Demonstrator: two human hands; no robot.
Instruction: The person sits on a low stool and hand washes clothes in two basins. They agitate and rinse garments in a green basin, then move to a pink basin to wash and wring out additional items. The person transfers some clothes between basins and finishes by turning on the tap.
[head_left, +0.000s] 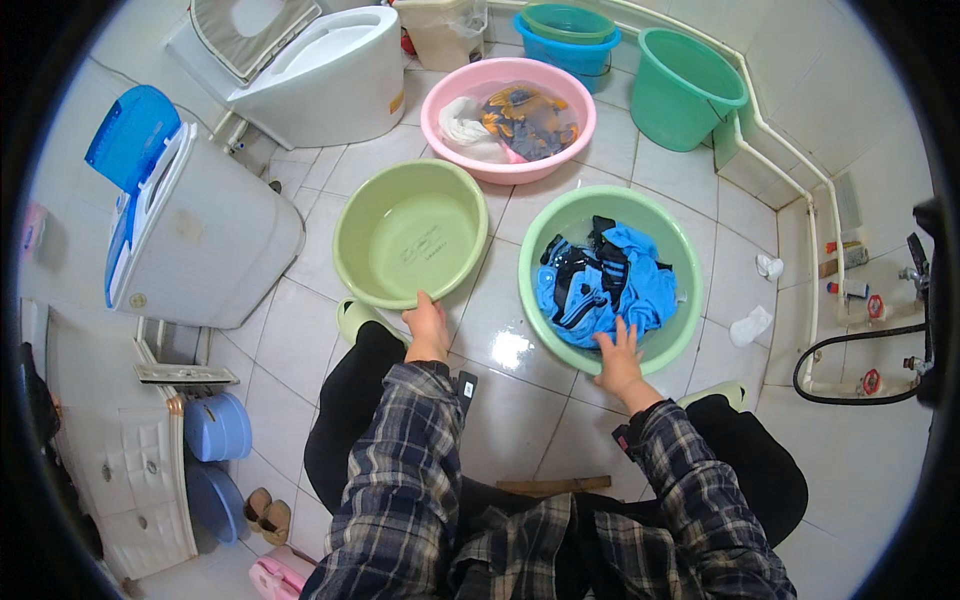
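Note:
My left hand (427, 326) grips the near rim of a green plastic basin (411, 225), which is slightly tilted and looks to hold shallow water. My right hand (622, 360) is over the near edge of a lighter green basin (530, 300), its fingers spread beside wet blue and black clothing (649, 281) lying in water there. Behind the two stands a pink basin (581, 154) with a dark flowered cloth (529, 124) and a white cloth (465, 124) in it.
A toilet (345, 82) and a white washing machine (217, 225) with its blue lid raised stand at the left. A green bucket (675, 97) and blue bucket (570, 56) stand behind. Pipes and a black hose (810, 352) run along the right wall. The tiled floor (510, 420) is wet.

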